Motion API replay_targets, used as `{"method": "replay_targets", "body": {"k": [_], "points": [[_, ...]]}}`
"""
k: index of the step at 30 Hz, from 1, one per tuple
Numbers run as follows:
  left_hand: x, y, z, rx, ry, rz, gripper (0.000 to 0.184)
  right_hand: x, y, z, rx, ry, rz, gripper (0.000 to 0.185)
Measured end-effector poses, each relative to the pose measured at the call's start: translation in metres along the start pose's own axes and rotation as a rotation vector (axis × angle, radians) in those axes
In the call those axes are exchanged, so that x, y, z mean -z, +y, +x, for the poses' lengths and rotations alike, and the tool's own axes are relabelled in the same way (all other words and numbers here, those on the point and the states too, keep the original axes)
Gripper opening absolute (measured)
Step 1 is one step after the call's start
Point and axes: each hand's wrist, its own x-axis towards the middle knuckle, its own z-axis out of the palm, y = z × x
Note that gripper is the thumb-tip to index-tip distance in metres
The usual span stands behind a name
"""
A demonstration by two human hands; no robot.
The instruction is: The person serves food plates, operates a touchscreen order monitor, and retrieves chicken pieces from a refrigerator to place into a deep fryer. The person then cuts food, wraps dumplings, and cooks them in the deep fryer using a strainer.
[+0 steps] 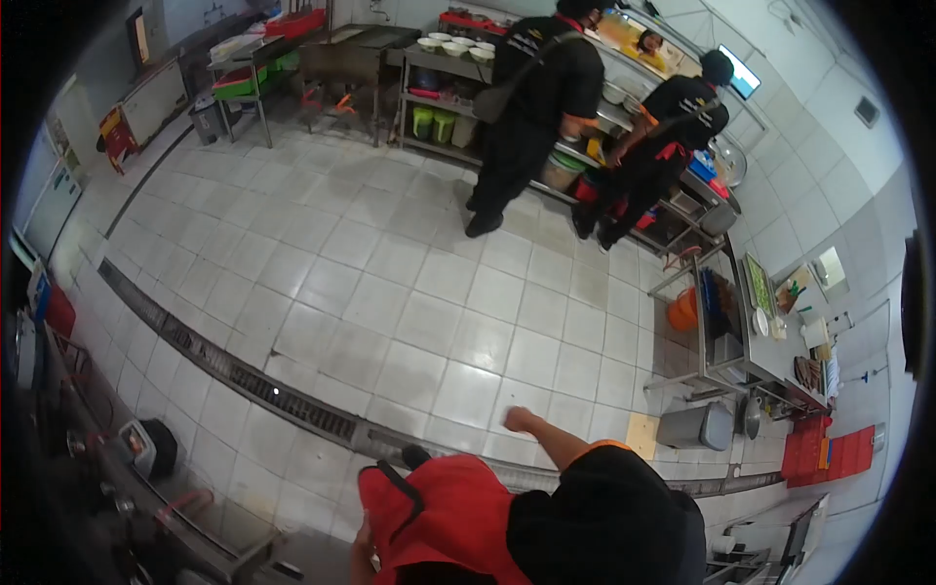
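My right hand point(524, 420) hangs out in front of my body above the tiled floor, its fingers curled in, and nothing shows in it. Low in the view, my left hand point(365, 541) is beside the red apron point(453, 512) that I wear; its fingers are mostly hidden, so I cannot tell their shape. A dark strap point(402, 497) lies across the apron.
A floor drain grate point(292, 411) crosses the tiles. Two people in black, one person point(541, 97) and another person point(673, 136), stand at the back counter. White bowls point(455, 45) sit on a shelf unit. At right are a steel table point(770, 356) and a grey bin point(696, 427).
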Motion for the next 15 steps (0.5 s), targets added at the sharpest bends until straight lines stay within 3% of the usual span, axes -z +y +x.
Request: {"method": "replay_targets", "body": {"k": [2, 6, 9, 10, 11, 12, 14, 15], "points": [[0.047, 0.014, 0.010, -0.036, -0.062, -0.025, 0.054, 0.096, -0.152, 0.053, 0.226, 0.068, 0.012, 0.034], [0.166, 0.048, 0.028, -0.010, -0.085, -0.067, 0.050, 0.213, -0.378, 0.138, 0.410, 0.353, 0.486, 0.026], [0.272, 0.095, 0.047, -0.003, -0.126, -0.092, 0.047, 0.239, -0.485, 0.197, 0.481, 0.362, 0.632, 0.027], [0.315, 0.118, 0.055, -0.020, -0.178, -0.102, 0.047, 0.235, -0.511, 0.221, 0.504, 0.374, 0.548, 0.028], [0.355, 0.142, 0.066, -0.042, -0.276, -0.123, 0.046, 0.225, -0.522, 0.243, 0.536, 0.378, 0.452, 0.029], [0.394, 0.170, 0.076, -0.076, -0.455, -0.148, 0.045, 0.223, -0.532, 0.245, 0.427, 0.232, 0.454, 0.031], [0.484, 0.242, 0.092, -0.441, 0.033, 0.614, 0.038, 0.181, -0.509, 0.273, 0.401, 0.068, 0.333, 0.033], [0.522, 0.278, 0.081, -0.474, 0.240, 0.852, 0.039, 0.158, -0.486, 0.286, 0.599, 0.085, -0.176, 0.033]]}}
